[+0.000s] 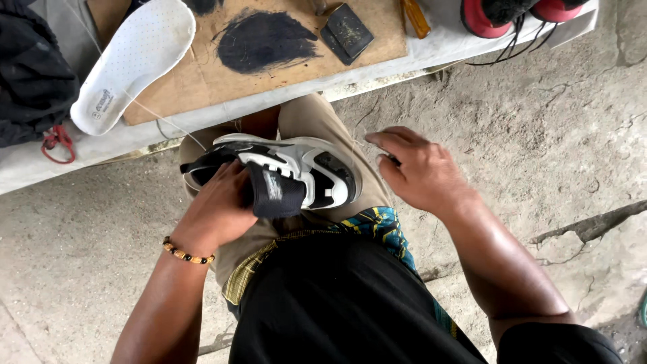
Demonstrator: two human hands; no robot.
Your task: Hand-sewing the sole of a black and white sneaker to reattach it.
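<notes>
While the shoe point(283, 172) lies on its side across the person's knee, the left hand point(219, 209) grasps it at the opening, fingers tucked inside beside the black tongue, which sticks out toward the body. The shoe is white, black and grey, its toe pointing right and its sole turned toward the bench point(431, 47). The right hand point(418, 172) hovers just beside the toe, fingers bent and pinched together near a thin thread point(357, 131) that runs up from the shoe; whether it actually grips the thread I cannot tell. A beaded bracelet point(185, 255) sits on the left wrist. On the bench beyond the knee lie a white insole point(135, 61), a brown board point(202, 74) with a black smear, a dark block point(347, 30) and, at the far right, a red-and-black shoe point(512, 13). The floor point(539, 135) below is cracked concrete.
</notes>
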